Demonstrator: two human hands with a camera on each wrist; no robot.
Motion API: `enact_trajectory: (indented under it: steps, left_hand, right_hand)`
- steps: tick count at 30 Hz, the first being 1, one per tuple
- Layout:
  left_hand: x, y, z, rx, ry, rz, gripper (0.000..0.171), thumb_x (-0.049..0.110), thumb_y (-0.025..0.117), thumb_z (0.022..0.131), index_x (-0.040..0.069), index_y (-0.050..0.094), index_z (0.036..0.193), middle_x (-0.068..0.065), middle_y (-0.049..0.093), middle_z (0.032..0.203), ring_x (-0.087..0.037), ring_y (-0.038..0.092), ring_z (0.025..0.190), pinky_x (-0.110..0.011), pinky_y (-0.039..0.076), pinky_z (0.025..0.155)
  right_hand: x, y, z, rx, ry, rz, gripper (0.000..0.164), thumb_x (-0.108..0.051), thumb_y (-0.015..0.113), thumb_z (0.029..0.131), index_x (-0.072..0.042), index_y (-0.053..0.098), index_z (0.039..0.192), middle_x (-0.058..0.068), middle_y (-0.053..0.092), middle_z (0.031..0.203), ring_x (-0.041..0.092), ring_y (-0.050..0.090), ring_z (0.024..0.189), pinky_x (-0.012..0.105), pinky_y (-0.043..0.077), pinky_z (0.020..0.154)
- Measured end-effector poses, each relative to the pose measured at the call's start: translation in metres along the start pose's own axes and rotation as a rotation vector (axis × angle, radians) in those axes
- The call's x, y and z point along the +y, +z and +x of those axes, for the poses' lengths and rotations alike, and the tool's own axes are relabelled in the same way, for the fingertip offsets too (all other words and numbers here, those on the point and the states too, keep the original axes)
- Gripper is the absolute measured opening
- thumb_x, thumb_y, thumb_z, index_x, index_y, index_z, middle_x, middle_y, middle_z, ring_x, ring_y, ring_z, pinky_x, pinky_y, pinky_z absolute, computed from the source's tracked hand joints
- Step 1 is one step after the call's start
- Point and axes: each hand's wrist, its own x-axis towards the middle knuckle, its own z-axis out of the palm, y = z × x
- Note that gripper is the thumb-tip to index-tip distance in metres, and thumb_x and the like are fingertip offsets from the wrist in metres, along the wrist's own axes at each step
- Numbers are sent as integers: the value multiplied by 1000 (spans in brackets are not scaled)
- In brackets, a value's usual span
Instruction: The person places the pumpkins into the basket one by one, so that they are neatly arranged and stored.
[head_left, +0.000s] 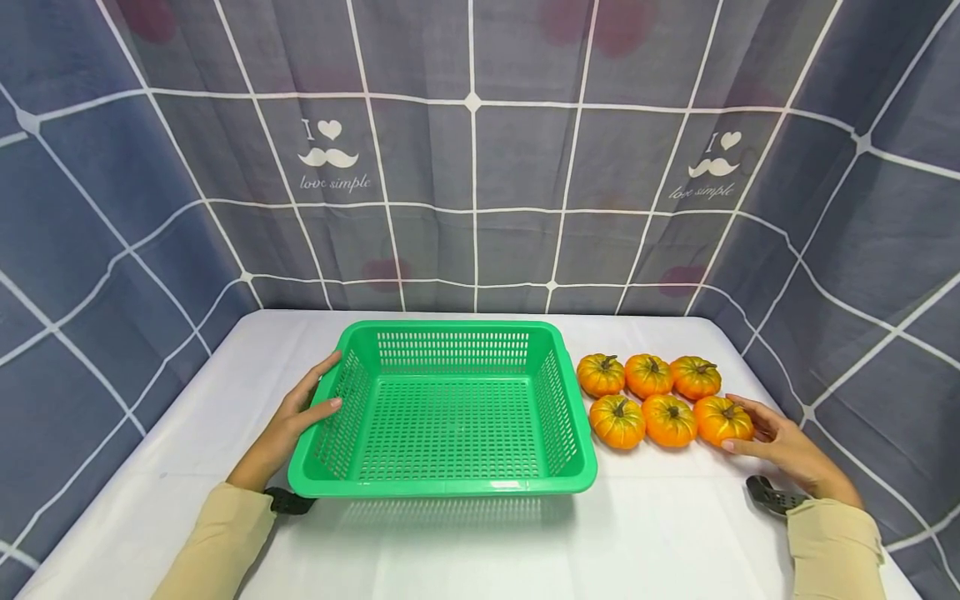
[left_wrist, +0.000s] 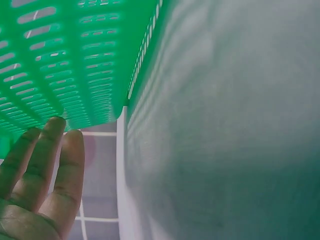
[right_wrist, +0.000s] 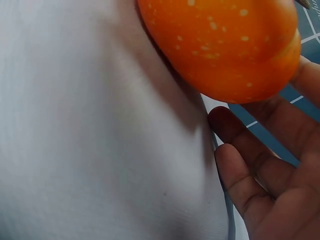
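A green plastic basket (head_left: 442, 487) with slotted walls stands on the white table, and no object lies inside it. My left hand (head_left: 288, 421) holds its left rim, thumb over the top and the other fingers (left_wrist: 70, 165) against the outer wall. To the right of the basket are small orange pumpkins in two rows of three. My right hand (head_left: 791, 454) grips the front-row pumpkin (head_left: 720, 423) at the far right, thumb at its front and fingers round its right and back side. In the right wrist view two fingers (right_wrist: 245, 175) stand apart from that pumpkin (right_wrist: 225, 50).
Next to the held pumpkin sit a middle front pumpkin (head_left: 669, 423) and a left front one (head_left: 617, 423), near the basket's right wall. Three more, including a back-left pumpkin (head_left: 600, 377), form the back row. Grey checked curtains (head_left: 517, 167) enclose the white table (head_left: 660, 533) at back and sides.
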Motion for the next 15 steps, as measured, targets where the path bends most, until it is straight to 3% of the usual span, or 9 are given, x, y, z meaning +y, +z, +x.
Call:
enact_trajectory:
  steps: [6, 9, 15]
  left_hand:
    - [-2, 2, -1, 2, 15, -29, 70, 7, 52, 108, 12, 26, 173, -27, 27, 170, -5, 49, 133, -18, 50, 96]
    - [-3, 2, 0, 3, 17, -41, 70, 6, 52, 108, 11, 26, 173, -29, 30, 167, -5, 53, 128, -21, 52, 94]
    - [-4, 2, 0, 6, 11, -24, 72, 6, 51, 106, 9, 25, 172, -27, 24, 172, -5, 48, 134, -18, 48, 97]
  right_hand:
    - [-3, -1, 0, 32, -13, -18, 73, -8, 79, 97, 9, 42, 157, -44, 45, 121, -20, 48, 107, 5, 43, 86]
    - [-4, -2, -1, 50, -29, -35, 69, -8, 79, 96, 4, 47, 156, -45, 46, 121, -15, 53, 104, 7, 44, 84]
    - [-11, -5, -1, 60, -37, -52, 68, -7, 77, 98, 3, 47, 157, -45, 47, 123, -10, 57, 102, 12, 49, 82]
